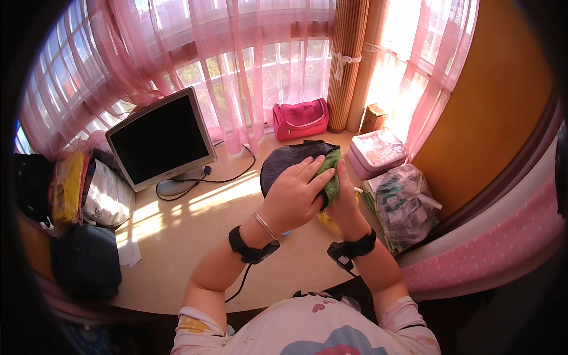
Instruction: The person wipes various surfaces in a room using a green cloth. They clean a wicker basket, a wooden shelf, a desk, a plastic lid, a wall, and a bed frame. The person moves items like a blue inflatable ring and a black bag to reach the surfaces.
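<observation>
In both hands, above the desk [177,262], is a folded cloth [284,162], dark grey with a green side and black edging. My left hand [295,191] lies across its near face, the fingertips pressed on the green part. My right hand [344,199] supports it from the right, the thumb upright along the green side and the other fingers hidden. A yellow item [327,223] shows partly below my hands; what it is I cannot tell. Black straps with small devices are on both wrists, and a bangle [265,225] is on the left one.
A monitor [162,137] with a loose cable [228,179] stands at the back left, beside bags [108,195] and a dark cloth bag [86,262]. Along the back is a pink zippered bag [301,119]. A tin box [377,151] and a tied plastic bag [404,204] sit at right.
</observation>
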{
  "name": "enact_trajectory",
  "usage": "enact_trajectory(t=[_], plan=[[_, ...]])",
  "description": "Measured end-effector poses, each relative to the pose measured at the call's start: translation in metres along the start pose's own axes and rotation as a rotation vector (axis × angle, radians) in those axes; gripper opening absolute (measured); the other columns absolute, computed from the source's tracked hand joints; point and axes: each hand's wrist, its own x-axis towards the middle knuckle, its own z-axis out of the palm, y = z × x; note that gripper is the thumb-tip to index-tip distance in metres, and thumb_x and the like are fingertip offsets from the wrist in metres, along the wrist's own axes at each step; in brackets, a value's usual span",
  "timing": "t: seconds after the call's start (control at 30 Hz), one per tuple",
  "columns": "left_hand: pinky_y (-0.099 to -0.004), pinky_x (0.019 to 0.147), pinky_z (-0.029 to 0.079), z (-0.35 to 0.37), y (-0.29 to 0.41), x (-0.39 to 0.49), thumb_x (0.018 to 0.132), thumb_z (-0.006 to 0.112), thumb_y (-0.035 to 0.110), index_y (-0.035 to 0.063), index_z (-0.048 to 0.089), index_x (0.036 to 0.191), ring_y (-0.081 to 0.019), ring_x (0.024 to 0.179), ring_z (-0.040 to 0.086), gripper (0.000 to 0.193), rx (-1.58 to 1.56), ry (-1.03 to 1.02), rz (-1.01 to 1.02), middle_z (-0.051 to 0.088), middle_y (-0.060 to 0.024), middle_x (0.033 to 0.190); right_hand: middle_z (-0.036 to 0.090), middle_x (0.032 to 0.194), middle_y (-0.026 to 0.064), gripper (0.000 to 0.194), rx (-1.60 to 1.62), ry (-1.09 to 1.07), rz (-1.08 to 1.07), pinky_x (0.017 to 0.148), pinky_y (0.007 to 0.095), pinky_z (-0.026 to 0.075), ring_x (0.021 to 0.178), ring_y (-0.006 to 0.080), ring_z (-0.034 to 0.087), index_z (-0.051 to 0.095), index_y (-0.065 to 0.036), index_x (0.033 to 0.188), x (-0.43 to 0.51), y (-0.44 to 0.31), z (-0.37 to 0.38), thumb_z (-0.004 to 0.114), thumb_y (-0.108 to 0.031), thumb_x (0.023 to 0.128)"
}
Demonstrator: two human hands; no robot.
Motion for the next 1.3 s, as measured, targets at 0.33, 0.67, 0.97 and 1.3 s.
enact_trajectory(t=[0.33,0.67,0.97,1.3], plan=[[-0.0454,0.1,0.042,0.022,-0.004,-0.014,0.078,0.066,0.018,0.0068,0.061,0.128,-0.0366,0.121,0.056,0.052,0.083,0.143,-0.143,0.059,-0.0194,0.132,0.055,0.135,0.0098,0.06,-0.28,0.136,-0.145,0.105,0.0339,0.042,0.121,0.0188,0.055,0.04,-0.005,0.147,-0.007,-0.01,0.0,0.031,-0.048,0.108],[-0.0387,0.089,0.042,0.044,0.039,-0.056,0.073,0.068,0.017,0.0116,0.067,0.116,-0.0237,0.106,0.054,0.043,0.174,0.257,0.133,0.058,-0.0048,0.12,0.049,0.133,0.0158,0.05,-0.97,0.235,-0.773,0.102,0.0348,0.041,0.118,0.0218,0.051,0.039,0.001,0.144,-0.015,-0.006,-0.041,0.045,-0.032,0.106],[-0.0393,0.083,0.047,0.066,0.05,-0.072,0.072,0.069,0.013,0.0079,0.061,0.117,-0.0275,0.095,0.057,0.045,-0.247,0.012,0.092,0.057,-0.0083,0.115,0.058,0.123,0.0084,0.04,-0.126,-0.078,-0.17,0.095,0.0299,0.046,0.111,0.016,0.057,0.05,-0.001,0.133,-0.095,0.039,-0.078,0.052,-0.029,0.104],[-0.0452,0.097,0.043,0.035,0.033,-0.067,0.069,0.078,0.019,0.012,0.06,0.121,-0.0347,0.11,0.053,0.055,-0.089,0.304,0.08,0.051,-0.015,0.122,0.065,0.116,0.007,0.048,0.098,0.318,-0.197,0.085,0.0326,0.054,0.098,0.019,0.065,0.055,-0.003,0.128,-0.059,-0.002,-0.052,0.037,-0.043,0.107]])
